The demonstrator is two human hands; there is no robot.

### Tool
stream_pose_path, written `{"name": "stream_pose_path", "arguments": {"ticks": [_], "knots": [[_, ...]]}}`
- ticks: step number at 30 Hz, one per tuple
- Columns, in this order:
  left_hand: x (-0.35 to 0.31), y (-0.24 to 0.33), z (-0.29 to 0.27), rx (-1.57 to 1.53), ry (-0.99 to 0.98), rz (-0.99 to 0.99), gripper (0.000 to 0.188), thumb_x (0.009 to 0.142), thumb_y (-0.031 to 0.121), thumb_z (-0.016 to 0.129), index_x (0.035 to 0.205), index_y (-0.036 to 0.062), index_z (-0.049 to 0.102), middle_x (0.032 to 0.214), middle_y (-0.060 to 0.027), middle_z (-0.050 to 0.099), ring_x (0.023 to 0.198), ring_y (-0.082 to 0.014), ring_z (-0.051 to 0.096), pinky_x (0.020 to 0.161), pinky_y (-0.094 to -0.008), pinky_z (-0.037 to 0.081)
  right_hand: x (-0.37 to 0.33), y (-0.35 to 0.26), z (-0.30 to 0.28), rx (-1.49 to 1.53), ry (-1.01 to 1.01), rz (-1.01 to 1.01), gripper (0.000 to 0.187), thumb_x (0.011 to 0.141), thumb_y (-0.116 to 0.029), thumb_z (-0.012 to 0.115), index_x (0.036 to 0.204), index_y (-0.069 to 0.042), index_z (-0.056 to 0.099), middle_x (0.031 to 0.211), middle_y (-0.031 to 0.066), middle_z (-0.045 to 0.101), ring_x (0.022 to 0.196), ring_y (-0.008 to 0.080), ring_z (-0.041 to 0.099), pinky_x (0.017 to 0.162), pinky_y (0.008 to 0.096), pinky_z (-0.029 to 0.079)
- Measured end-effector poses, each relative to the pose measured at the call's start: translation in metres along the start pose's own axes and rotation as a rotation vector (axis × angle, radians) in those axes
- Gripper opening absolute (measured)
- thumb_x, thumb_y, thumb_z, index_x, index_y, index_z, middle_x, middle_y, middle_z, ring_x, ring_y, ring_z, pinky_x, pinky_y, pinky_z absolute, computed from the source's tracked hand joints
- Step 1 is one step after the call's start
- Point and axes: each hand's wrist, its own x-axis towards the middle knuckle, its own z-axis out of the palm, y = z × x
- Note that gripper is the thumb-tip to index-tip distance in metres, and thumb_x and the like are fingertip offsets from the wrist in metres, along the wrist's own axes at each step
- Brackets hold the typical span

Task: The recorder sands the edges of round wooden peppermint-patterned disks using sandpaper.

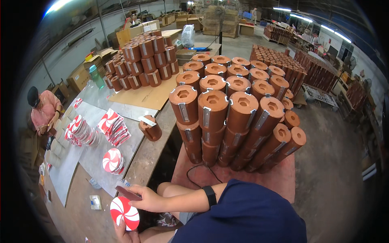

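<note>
My left hand (126, 235) holds a round disc (125, 213) with a red and white swirl, gripping its lower edge. Between the fingers of my right hand (149, 199) is a folded piece of sandpaper (129, 193), dark reddish-brown on one face and pale on the other. That hand is just above the disc's upper right edge; whether the sandpaper touches it I cannot tell. Beyond my hands a short stack of swirl discs (113, 160) lies on a grey sheet. Two taller, leaning disc stacks (113, 127) (80, 130) stand farther off.
Brown cylinders (212, 101) with hexagonal recesses and metal strips are piled high on a reddish board at my right. One cylinder (150, 128) sits at the bench edge, a pale strip on top. More cylinders (146, 60) and a green bottle (96, 77) stand farther back. A person (46, 109) works at left.
</note>
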Motion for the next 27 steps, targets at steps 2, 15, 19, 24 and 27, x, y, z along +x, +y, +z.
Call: {"name": "stream_pose_path", "arguments": {"ticks": [2, 15, 19, 24, 27], "knots": [[0.002, -0.011, -0.006, -0.235, 0.110, -0.044, 0.047, 0.078, 0.006, 0.052, 0.121, 0.0026, 0.033, 0.113, -0.0149, 0.046, 0.103, -0.0258, 0.047, 0.081, -0.0384, 0.043, -0.001, -0.002, 0.004, 0.021, 0.065, 0.007, 0.048, 0.071, -0.005, 0.057, 0.118, -0.006, 0.045, 0.094, 0.0092, 0.045, 0.091, 0.0188, 0.047, 0.081, 0.0280, 0.036], [-0.006, -0.020, 0.007, -0.274, 0.276, -0.052, 0.049, 0.073, 0.000, 0.048, 0.119, -0.0027, 0.033, 0.107, -0.0134, 0.050, 0.098, -0.0234, 0.050, 0.088, -0.0353, 0.039, -0.010, 0.007, 0.013, -0.196, -0.014, -0.206, 0.039, 0.077, -0.006, 0.053, 0.115, -0.011, 0.049, 0.093, 0.0133, 0.045, 0.090, 0.0257, 0.050, 0.077, 0.0278, 0.039], [-0.002, -0.017, -0.006, -0.334, 0.105, 0.029, 0.039, 0.075, 0.000, 0.048, 0.112, -0.0013, 0.041, 0.104, -0.0125, 0.054, 0.093, -0.0212, 0.054, 0.082, -0.0326, 0.044, -0.004, -0.017, -0.015, -0.436, -0.112, -0.103, 0.043, 0.075, -0.010, 0.059, 0.117, -0.007, 0.047, 0.104, 0.0133, 0.048, 0.100, 0.0224, 0.048, 0.084, 0.0296, 0.037], [0.010, -0.014, 0.004, -0.457, 0.153, 0.010, 0.040, 0.074, -0.003, 0.052, 0.112, -0.0017, 0.042, 0.105, -0.0133, 0.053, 0.097, -0.0248, 0.053, 0.086, -0.0377, 0.042, 0.008, -0.007, -0.039, -0.118, 0.061, 0.085, 0.033, 0.078, -0.006, 0.053, 0.112, -0.003, 0.050, 0.093, 0.0093, 0.049, 0.083, 0.0199, 0.048, 0.075, 0.0285, 0.039], [0.004, -0.010, 0.011, -0.469, 0.168, 0.042, 0.038, 0.076, -0.003, 0.050, 0.113, -0.0027, 0.041, 0.106, -0.0151, 0.052, 0.098, -0.0248, 0.052, 0.085, -0.0371, 0.043, 0.014, -0.017, -0.034, -0.480, -0.103, -0.226, 0.031, 0.075, 0.000, 0.054, 0.106, -0.004, 0.053, 0.098, 0.0126, 0.045, 0.080, 0.0210, 0.050, 0.069, 0.0271, 0.042]]}}
